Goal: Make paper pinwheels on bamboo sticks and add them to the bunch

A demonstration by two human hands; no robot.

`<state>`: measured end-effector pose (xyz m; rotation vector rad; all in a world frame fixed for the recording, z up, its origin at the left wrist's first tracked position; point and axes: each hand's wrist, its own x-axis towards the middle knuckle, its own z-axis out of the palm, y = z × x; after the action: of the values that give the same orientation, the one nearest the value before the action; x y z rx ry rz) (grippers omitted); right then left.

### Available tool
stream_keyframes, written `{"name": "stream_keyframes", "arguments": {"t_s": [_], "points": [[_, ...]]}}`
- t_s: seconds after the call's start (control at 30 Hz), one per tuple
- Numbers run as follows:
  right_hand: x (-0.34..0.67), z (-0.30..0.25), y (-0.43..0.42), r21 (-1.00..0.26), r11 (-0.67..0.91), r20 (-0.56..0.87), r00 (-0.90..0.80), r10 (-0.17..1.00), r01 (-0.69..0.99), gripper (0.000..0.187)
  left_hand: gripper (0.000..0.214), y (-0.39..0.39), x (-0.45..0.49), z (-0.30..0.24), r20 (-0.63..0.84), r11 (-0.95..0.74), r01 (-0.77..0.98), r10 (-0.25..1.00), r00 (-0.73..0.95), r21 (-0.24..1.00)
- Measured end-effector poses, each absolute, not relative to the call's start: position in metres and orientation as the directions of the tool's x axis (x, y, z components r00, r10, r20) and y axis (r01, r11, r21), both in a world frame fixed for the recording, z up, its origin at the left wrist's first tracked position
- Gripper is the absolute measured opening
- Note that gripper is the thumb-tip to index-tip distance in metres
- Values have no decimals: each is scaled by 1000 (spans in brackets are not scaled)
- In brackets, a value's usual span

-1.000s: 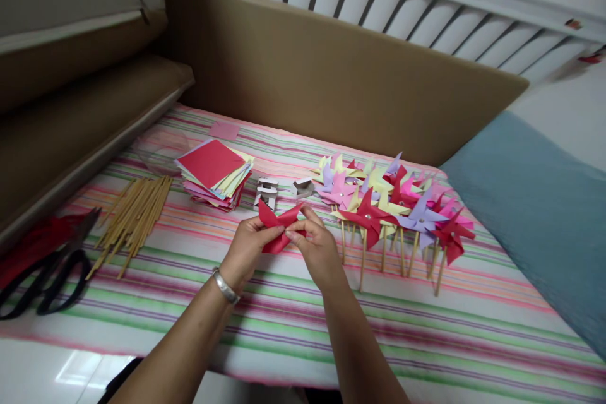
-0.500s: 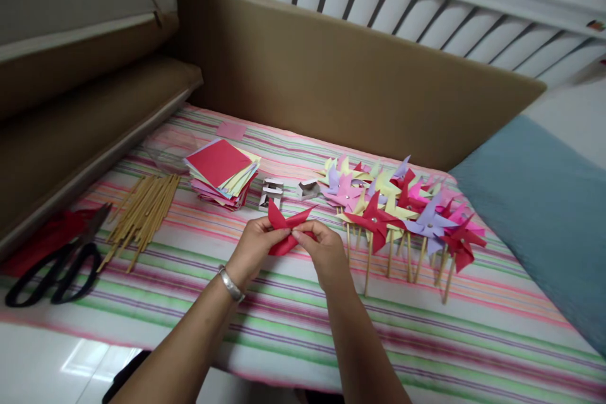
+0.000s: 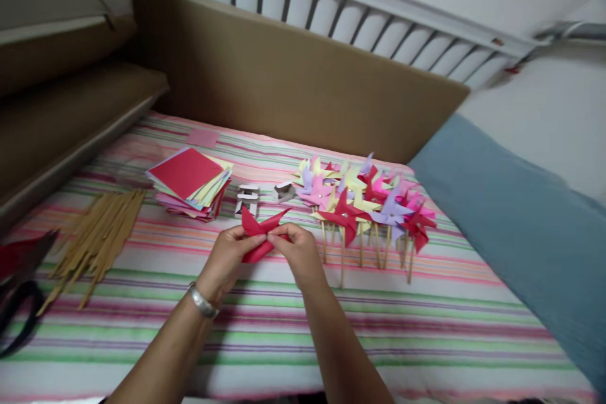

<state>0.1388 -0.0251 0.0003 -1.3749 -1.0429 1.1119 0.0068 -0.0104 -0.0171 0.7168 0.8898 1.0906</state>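
Observation:
A red paper pinwheel (image 3: pixel 258 227), with blades partly folded in, is held above the striped cloth between both hands. My left hand (image 3: pixel 227 252) grips its left side, thumb near the centre. Pinched at the middle, the fingers of my right hand (image 3: pixel 297 251) meet the left thumb there. Any pin at the centre is hidden by the fingertips. Just beyond the hands lie two small open boxes, the left box (image 3: pixel 247 199) and the right box (image 3: pixel 284 191). To the right are several finished pinwheels (image 3: pixel 348 218) on sticks, in red, purple, pink and yellow.
A stack of coloured paper squares (image 3: pixel 187 173) sits left of the boxes. Wooden sticks (image 3: pixel 101 233) lie further left, beside black-handled scissors (image 3: pixel 23 303). A brown board (image 3: pixel 303 82) stands along the back, and padded brown slabs (image 3: pixel 71 120) rise at the left.
The camera view has swung to the right, so everything appears further left. Both hands still hold the red pinwheel, and its blades look drawn in a little more.

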Motion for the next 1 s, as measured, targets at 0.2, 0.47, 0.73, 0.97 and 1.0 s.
{"name": "stream_keyframes", "arguments": {"t_s": [0.2, 0.47, 0.73, 0.97, 1.0], "points": [[137, -2, -24, -994, -82, -93, 183, 979, -67, 8, 20, -10, 7, -17, -264, 327, -408, 942, 206, 852], [136, -5, -23, -991, -90, -108, 188, 976, -103, 10, 19, -13, 10, -17, -282, 337, -428, 941, 187, 839], [137, -6, -24, -995, 16, 34, 186, 982, 95, 7, 23, -12, 11, -14, -236, 313, -452, 947, 219, 835], [139, 6, -33, -978, 93, 114, 104, 988, 188, 11, 21, -15, 13, -14, -230, 295, -473, 954, 191, 830], [141, 8, -34, -974, 116, 136, 93, 986, 194, 14, 23, -14, 12, -12, -220, 280, -480, 959, 178, 832]]}}
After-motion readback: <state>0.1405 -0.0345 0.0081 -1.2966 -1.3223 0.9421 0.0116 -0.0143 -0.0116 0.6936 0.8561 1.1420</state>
